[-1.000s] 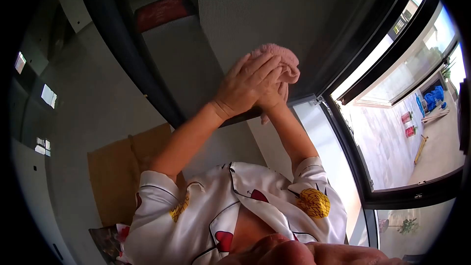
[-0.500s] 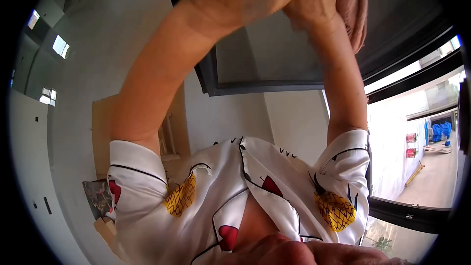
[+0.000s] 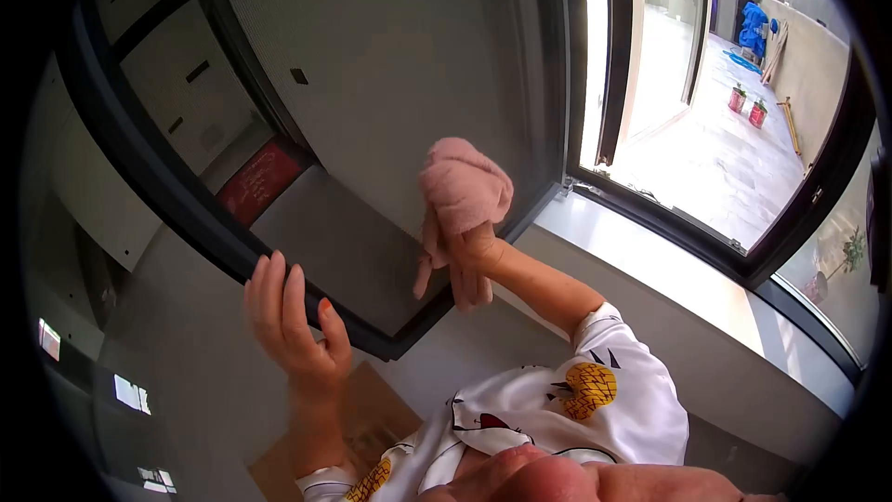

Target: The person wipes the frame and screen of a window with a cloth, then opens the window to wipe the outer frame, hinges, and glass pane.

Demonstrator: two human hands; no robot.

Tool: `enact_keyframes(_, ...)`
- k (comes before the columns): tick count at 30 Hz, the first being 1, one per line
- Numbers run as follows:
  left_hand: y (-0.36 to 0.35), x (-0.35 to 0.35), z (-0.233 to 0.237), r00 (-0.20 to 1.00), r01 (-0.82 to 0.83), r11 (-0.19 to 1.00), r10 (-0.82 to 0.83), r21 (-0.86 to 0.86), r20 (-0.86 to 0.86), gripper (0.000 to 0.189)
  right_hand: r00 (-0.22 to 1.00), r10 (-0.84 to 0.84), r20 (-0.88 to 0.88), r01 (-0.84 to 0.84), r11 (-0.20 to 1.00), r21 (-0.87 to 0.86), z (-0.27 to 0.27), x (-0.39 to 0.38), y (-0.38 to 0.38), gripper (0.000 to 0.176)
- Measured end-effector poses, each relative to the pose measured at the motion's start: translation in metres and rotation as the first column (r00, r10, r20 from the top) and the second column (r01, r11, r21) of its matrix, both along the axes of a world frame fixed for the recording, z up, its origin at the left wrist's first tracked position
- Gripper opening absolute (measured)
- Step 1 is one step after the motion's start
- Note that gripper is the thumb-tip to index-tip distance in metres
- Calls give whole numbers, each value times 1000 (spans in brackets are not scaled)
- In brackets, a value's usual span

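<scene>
My right hand is shut on a pink cloth and presses the bunched cloth against the grey pane of an opened window sash. Loose ends of the cloth hang below my fist. My left hand is lower left, with its fingers stretched out flat and resting on the dark frame of that sash, near its lower edge. It holds nothing. My white printed shirt fills the bottom of the head view.
A fixed dark window frame stands at the right above a pale sill. Outside lies a paved terrace with two red pots and a blue bundle. Brown cardboard lies on the floor below me.
My hands were stacked together on the cloth; now they are apart. The left hand has dropped to the sash frame, the right keeps the cloth on the pane. My view swung towards the terrace.
</scene>
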State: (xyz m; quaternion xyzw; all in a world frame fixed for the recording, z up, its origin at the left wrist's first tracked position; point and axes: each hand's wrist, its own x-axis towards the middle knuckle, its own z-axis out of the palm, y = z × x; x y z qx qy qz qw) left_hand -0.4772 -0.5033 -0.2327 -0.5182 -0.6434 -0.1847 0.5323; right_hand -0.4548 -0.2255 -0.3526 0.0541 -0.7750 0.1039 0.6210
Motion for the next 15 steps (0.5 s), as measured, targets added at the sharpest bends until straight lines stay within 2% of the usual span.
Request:
enact_keyframes(1,14,2,26,999,4,1000,-5,-29,-35,42,980,90,-177,-123,975,-187,37,4,14,36)
enact_keyframes(2,29,8,48,998,-26,997,22,-70,-63,44,906,160,-392,-293,905,-309,73,7,27,33)
enact_keyframes(4,61,22,84,989,-65,989,46,-135,-141,49,861,197,-469,-381,861,-338,149,21,80,17)
enact_keyframes(5,76,27,99,980,-75,984,43,-164,-193,50,822,253,-511,-411,884,-224,194,35,91,13)
enact_keyframes(7,113,32,129,961,-102,977,48,-187,-273,52,789,200,-581,-284,957,-56,269,35,147,13)
enact_keyframes(8,131,32,145,953,-114,976,55,-186,-297,52,808,197,-556,-290,953,-84,305,38,166,17)
enact_keyframes(9,151,32,161,945,-127,975,63,-182,-322,52,759,162,-631,-136,987,90,349,36,194,22)
enact_keyframes(10,171,30,175,937,-126,978,63,-165,-344,51,692,168,-702,-143,985,95,383,33,202,11)
enact_keyframes(11,192,25,188,930,-128,981,67,-147,-363,51,680,155,-716,0,978,211,416,37,217,16)
enact_keyframes(14,250,9,219,919,-119,988,69,-104,-389,49,608,-111,-786,230,972,41,511,-4,255,23)
enact_keyframes(15,266,5,230,914,-116,989,70,-90,-400,49,649,-160,-743,256,967,15,527,-6,250,28)
